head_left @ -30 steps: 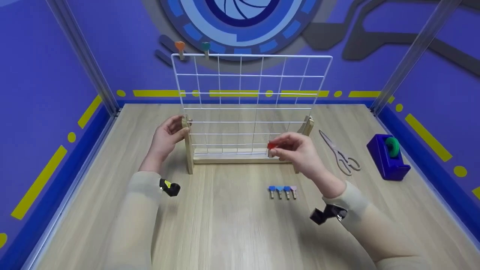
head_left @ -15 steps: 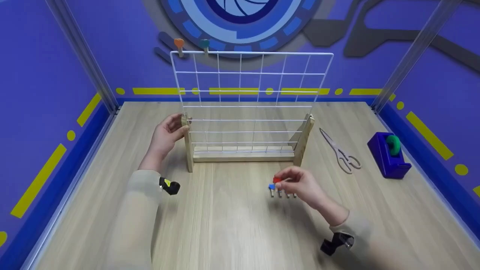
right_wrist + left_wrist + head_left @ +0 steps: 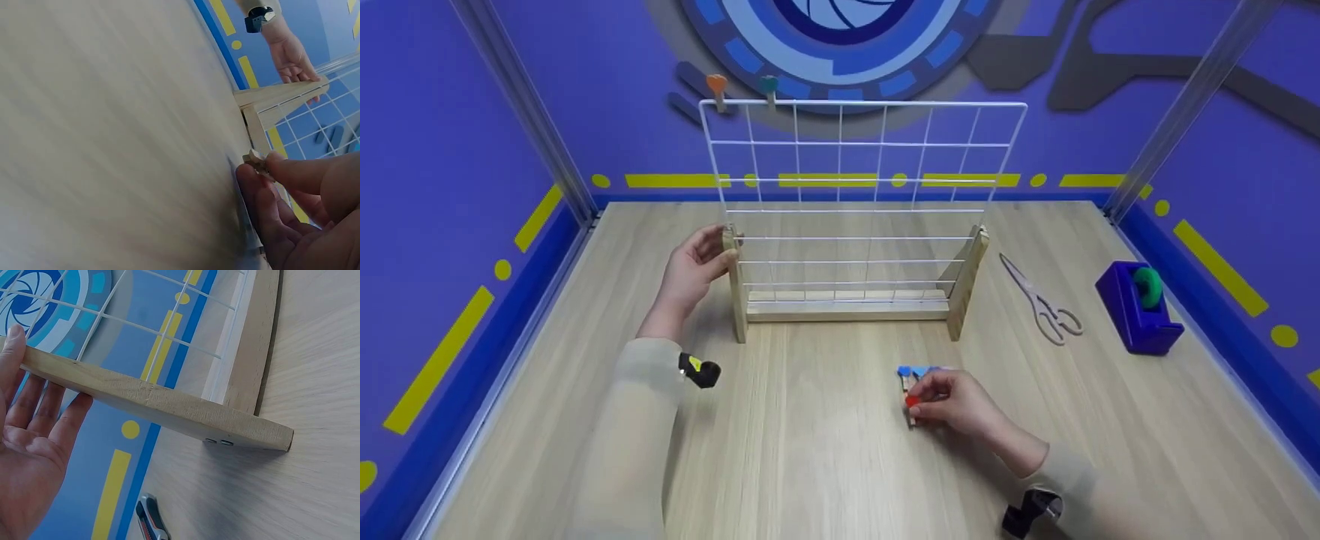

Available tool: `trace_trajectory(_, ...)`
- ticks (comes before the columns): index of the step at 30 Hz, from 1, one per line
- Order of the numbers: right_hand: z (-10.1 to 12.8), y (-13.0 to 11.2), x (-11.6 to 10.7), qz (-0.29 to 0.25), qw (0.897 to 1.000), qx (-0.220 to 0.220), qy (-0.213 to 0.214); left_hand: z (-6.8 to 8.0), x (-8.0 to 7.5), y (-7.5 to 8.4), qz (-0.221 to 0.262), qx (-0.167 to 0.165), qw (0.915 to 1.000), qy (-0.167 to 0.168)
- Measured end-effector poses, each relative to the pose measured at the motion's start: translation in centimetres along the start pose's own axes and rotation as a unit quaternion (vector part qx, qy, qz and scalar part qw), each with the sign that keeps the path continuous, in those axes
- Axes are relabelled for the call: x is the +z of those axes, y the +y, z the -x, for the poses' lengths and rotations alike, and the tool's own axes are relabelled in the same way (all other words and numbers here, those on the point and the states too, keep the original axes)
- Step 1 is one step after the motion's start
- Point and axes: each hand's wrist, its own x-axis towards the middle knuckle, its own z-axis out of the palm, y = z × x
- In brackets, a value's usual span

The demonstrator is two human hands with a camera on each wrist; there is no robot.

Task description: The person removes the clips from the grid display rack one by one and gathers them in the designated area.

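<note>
A white wire grid [image 3: 840, 142] stands in a wooden base. My left hand [image 3: 682, 274] holds the base's left wooden post [image 3: 152, 400], thumb on one side and fingers on the other. Between thumb and fingertips my right hand [image 3: 964, 405] pinches a small clothespin with a red heart [image 3: 913, 401], low over the table. Just behind that hand lies a row of heart clothespins, with a blue clothespin [image 3: 904, 372] and a light blue clothespin [image 3: 919, 372] showing; the others are mostly hidden. An orange-heart clothespin [image 3: 717, 84] and a green-heart clothespin [image 3: 769, 85] sit on the grid's top wire.
Scissors [image 3: 1039, 307] lie to the right of the base, and a blue tape dispenser [image 3: 1136, 319] with green tape stands further right. A utility knife [image 3: 148, 517] shows in the left wrist view. Blue walls enclose the wooden table [image 3: 810, 450].
My right hand has carried the red clothespin from the grid's lower right toward me and down, to the near side of the row. My left hand stays on the post.
</note>
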Motion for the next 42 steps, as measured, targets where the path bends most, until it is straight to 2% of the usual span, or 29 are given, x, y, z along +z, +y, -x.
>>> trace_trajectory(17,-0.4,-0.1,1.0,0.067,0.998,-0.001,0.015,-0.1,0.0,0.1,-0.002,0.007,1.0000,-0.001)
trace_trajectory(28,-0.4,-0.3,0.5,0.033,0.999,-0.009,-0.003,0.0,0.0,0.3,-0.003,0.012,0.9999,0.001)
trace_trajectory(35,-0.6,-2.3,-1.1,0.059,0.998,-0.027,0.024,0.0,-0.1,0.2,-0.003,0.014,0.9999,0.002)
trace_trajectory(42,-1.4,-5.5,-2.9,0.011,0.998,-0.053,0.019,0.0,0.0,-0.1,-0.009,0.012,0.9999,0.003)
